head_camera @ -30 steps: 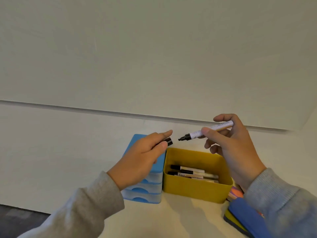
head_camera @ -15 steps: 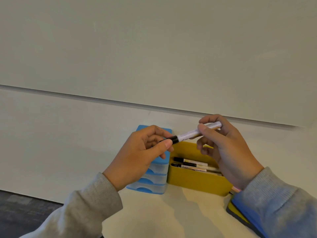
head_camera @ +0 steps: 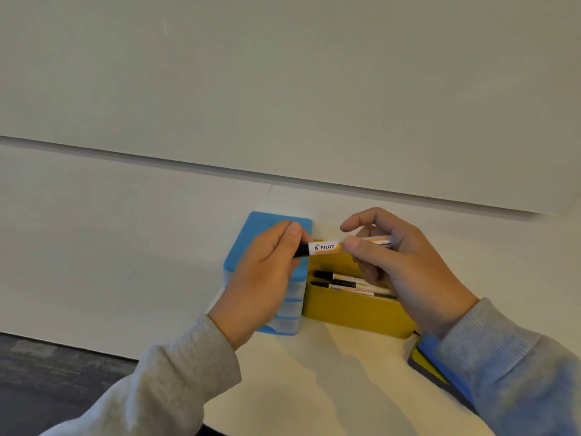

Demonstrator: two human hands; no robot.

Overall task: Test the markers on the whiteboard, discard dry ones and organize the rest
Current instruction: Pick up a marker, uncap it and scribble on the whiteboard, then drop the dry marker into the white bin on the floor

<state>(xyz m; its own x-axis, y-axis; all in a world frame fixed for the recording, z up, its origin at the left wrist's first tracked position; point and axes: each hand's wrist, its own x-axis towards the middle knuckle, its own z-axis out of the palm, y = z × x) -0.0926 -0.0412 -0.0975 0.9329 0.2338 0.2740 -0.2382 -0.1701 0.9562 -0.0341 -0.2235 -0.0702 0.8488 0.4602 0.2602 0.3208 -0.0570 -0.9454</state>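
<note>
A white marker (head_camera: 327,247) with a black cap lies level between both hands, above the yellow box (head_camera: 352,314). My left hand (head_camera: 264,278) pinches the black cap end. My right hand (head_camera: 399,265) grips the barrel between thumb and fingers. Several more capped markers (head_camera: 342,283) lie inside the yellow box. The whiteboard (head_camera: 283,73) fills the wall above, with no marks visible on it.
A blue stack of small drawers (head_camera: 273,228) stands left of the yellow box, against the wall. A blue and yellow object (head_camera: 440,369) lies at the right, partly under my right sleeve. Dark floor (head_camera: 47,372) shows past the table's left edge.
The cap in my left hand and the bare-tipped marker in my right came together. The cap now sits on the marker, and both hands have dropped slightly toward the box.
</note>
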